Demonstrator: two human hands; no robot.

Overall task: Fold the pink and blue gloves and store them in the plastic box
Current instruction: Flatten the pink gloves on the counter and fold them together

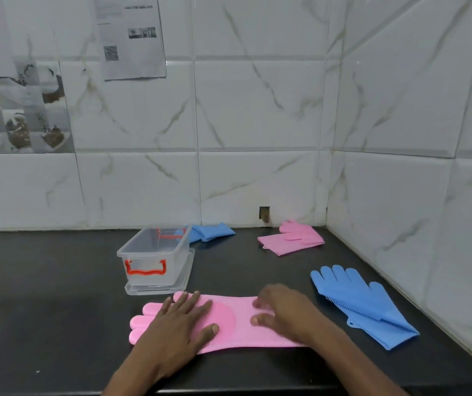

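Note:
A pink glove [236,318] lies flat on the dark counter near the front edge, fingers pointing left. My left hand [180,324] rests flat on its finger end, fingers spread. My right hand [283,312] presses flat on its cuff end. A blue glove [363,304] lies to the right, cuff partly turned over. A second pink glove [293,238] lies at the back near the corner. A second blue glove [212,231] lies behind the clear plastic box [154,252]. The box has orange handles, stands open on its lid and holds nothing.
The dark counter [43,295] runs left, ending at tiled walls behind and to the right. Papers hang on the back wall [132,38]. A small hole [264,214] sits in the tile at counter level.

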